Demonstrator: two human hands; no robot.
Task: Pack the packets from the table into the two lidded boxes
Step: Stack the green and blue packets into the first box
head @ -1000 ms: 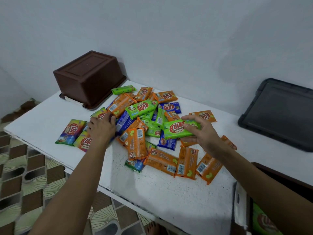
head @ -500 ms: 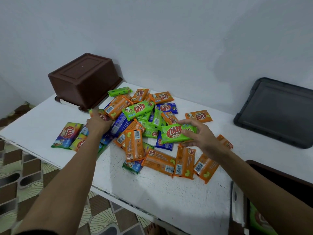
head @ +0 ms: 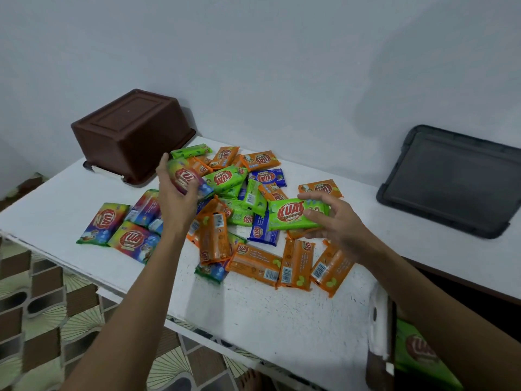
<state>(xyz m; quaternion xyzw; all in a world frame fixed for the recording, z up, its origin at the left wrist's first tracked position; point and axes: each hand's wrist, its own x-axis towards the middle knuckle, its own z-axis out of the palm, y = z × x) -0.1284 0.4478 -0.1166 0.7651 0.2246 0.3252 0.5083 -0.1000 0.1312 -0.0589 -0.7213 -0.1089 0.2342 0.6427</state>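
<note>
left hand point(head: 176, 198) gripping a rainbow kuat packet point(head: 187, 179) above the pile, right hand point(head: 337, 221) pinching a green kuat packet point(head: 293, 214), overturned brown box point(head: 129, 134) behind

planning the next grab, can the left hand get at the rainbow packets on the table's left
Probably not yet: nothing covers those rainbow packets and they lie close by the left hand, but it grips another packet, so it would need to drop that first.

White bench point(head: 282, 314): heap of orange, green, blue and rainbow packets point(head: 255, 265), centre; brown box point(head: 132, 134), upturned, far left; dark grey lid point(head: 451, 179), flat, far right.
</note>
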